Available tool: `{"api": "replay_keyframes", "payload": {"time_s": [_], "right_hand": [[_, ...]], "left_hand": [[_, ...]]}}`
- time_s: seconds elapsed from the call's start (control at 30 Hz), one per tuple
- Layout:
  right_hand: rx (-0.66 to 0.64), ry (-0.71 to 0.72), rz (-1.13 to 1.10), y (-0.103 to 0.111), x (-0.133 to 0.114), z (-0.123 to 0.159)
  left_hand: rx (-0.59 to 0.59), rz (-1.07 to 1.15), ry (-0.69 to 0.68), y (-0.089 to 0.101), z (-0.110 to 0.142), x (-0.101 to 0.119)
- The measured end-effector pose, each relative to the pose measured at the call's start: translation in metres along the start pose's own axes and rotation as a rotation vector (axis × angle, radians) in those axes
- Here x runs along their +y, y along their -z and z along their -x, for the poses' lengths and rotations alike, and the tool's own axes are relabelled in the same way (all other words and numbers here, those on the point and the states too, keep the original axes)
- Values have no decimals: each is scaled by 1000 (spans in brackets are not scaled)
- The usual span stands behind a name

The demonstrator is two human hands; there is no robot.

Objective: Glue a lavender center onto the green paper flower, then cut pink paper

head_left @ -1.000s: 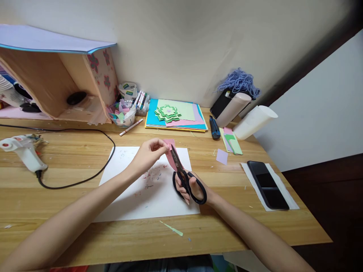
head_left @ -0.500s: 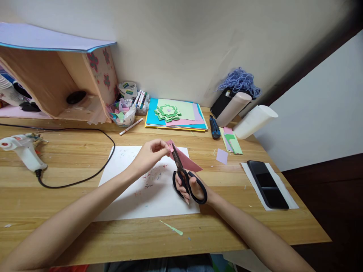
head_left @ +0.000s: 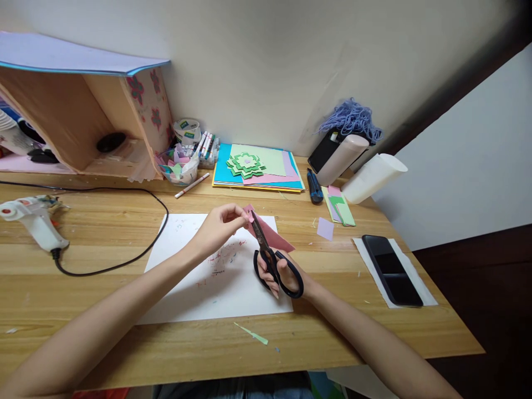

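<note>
Between the thumb and fingers of my left hand (head_left: 222, 226) is the edge of a folded piece of pink paper (head_left: 274, 237). My right hand (head_left: 282, 274) grips black-handled scissors (head_left: 262, 239), its thumb and fingers through the loops. The blades point up and away, with their tips at the pink paper beside my left fingertips. Both hands are above a white sheet (head_left: 178, 302) with red and dark marks. Whether the blade edges are fully together is hard to make out.
A glue gun (head_left: 39, 221) with a black cable lies left. Behind are a bowl of scraps (head_left: 180, 169), a marker (head_left: 192, 185), coloured paper (head_left: 270, 160) with a green paper flower (head_left: 246, 165), and a utility knife (head_left: 315, 187). A phone (head_left: 390, 270) lies right.
Hardly anything differs. The lower right corner of the pink paper has shifted very slightly left, while both hands and the scissors keep nearly the same position.
</note>
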State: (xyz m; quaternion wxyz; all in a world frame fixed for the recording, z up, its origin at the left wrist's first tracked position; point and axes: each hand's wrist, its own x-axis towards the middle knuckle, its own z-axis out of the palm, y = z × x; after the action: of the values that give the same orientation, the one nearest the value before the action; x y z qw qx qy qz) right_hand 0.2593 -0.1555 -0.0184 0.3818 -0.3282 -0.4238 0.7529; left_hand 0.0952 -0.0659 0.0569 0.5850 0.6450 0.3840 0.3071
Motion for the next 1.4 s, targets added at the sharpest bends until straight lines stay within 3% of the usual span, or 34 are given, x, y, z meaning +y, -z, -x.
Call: {"api": "replay_keyframes", "payload": {"time_s": [0.37,1.4], "right_hand": [[7,66,-7,0,7,-1],[15,61,-16,0,6,-1]], "left_hand": [[-30,26,20,-4,0,-3],[-144,115,90,-3,2,-3]]}}
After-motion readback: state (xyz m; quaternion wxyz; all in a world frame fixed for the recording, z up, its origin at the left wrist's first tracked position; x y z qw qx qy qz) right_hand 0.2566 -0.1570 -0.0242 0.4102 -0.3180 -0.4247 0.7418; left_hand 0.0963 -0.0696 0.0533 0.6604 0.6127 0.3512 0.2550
